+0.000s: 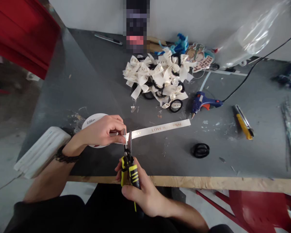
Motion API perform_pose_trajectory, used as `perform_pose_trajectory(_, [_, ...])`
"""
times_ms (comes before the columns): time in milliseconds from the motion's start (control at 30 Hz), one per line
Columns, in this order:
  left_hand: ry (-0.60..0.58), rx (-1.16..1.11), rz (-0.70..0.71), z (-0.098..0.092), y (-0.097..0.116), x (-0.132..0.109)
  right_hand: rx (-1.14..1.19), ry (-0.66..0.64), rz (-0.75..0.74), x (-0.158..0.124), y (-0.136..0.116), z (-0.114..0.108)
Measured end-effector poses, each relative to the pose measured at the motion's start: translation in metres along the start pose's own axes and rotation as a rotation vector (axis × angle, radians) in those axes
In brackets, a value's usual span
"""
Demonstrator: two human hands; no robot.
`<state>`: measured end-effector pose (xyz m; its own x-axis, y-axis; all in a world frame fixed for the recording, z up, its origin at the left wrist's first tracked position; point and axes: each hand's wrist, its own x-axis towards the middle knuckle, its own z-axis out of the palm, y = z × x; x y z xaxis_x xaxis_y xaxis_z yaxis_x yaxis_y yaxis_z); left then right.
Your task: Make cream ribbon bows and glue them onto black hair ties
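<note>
My left hand (105, 131) pinches a white satin ribbon (160, 128) with gold lettering. The ribbon's loose end stretches right across the grey table. Beneath that hand lies a round white ribbon spool (93, 120), partly covered. In my right hand (145, 191) are scissors (130, 173) with yellow and black handles. Their blades are parted around the ribbon, right beside my left fingertips. Beyond the hands sits a heap of white ribbon bows (157, 74) on black hair ties.
A blue glue gun (203, 102) with a black cord lies right of the bows. Further right is a yellow utility knife (243, 123). Black hair ties (201, 150) rest near the front edge, and a white block-like object (42, 152) is at the left.
</note>
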<state>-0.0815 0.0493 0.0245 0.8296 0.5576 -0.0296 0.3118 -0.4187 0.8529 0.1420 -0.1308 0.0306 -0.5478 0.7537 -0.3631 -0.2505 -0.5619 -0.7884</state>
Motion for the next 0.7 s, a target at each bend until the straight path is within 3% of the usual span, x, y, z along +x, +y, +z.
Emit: perform_pose_trajectory(700, [-0.004, -0.045, 0.042, -0.001, -0.002, -0.002, -0.034, 0.019, 0.071, 0.004, -0.012, 0.007])
